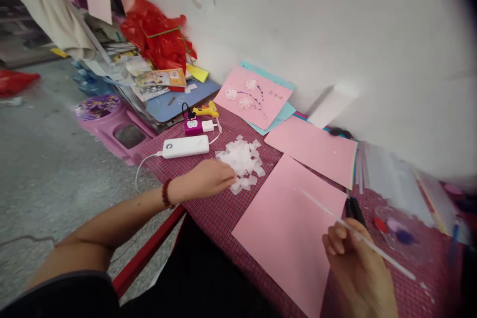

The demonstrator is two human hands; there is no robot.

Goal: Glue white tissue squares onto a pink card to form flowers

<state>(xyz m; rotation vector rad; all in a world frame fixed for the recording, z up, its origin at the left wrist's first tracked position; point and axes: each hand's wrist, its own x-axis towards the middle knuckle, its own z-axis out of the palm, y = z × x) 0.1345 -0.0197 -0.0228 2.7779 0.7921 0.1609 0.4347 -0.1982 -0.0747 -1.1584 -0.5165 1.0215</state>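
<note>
My left hand (203,179), with a beaded bracelet at the wrist, reaches to the near edge of a pile of small white translucent squares (240,159). Its fingers are pressed together, and what they pinch, if anything, is too small to name. At the right, my right hand (357,258) is closed on a thin white translucent stick (383,253), held slantwise with its far end over a blank pink sheet (286,228). That sheet lies flat on the checked red tablecloth, between my two hands.
A white power bank (186,147), purple socket block (193,125) and yellow glue gun (206,110) lie left of the pile. Decorated pink paper (257,94) and stacked sheets (316,146) line the wall. A pink stool (112,126) stands left.
</note>
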